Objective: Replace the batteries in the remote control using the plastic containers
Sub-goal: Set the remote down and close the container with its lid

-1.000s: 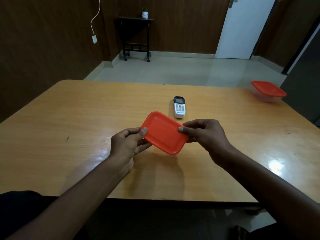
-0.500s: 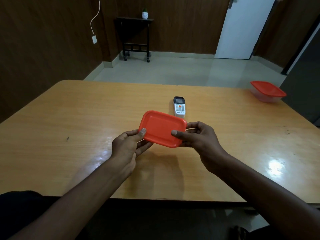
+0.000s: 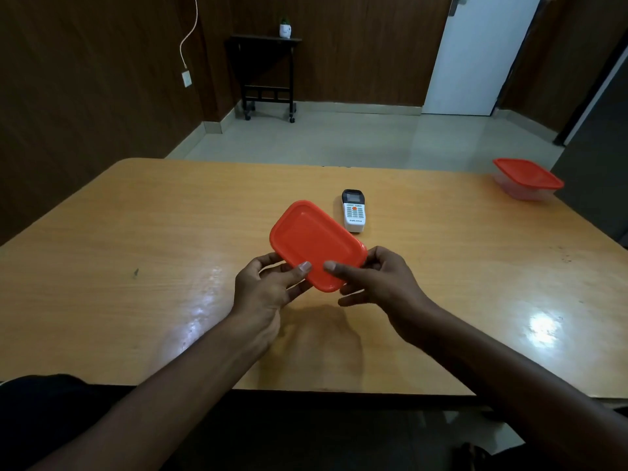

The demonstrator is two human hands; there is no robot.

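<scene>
Two hands, left hand [image 3: 263,287] and right hand [image 3: 377,278], pinching one red rectangular plastic container [image 3: 314,244] above wooden table [image 3: 153,260]; white remote control [image 3: 353,212] just beyond

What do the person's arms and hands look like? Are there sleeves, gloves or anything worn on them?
Both forearms are bare up to the frame edge; no sleeve shows on them. The left hand and the right hand wear no gloves, and no ring, watch or bracelet can be seen. The thumbnails are short and plain. A dark garment shows only at the lower left corner.
</scene>
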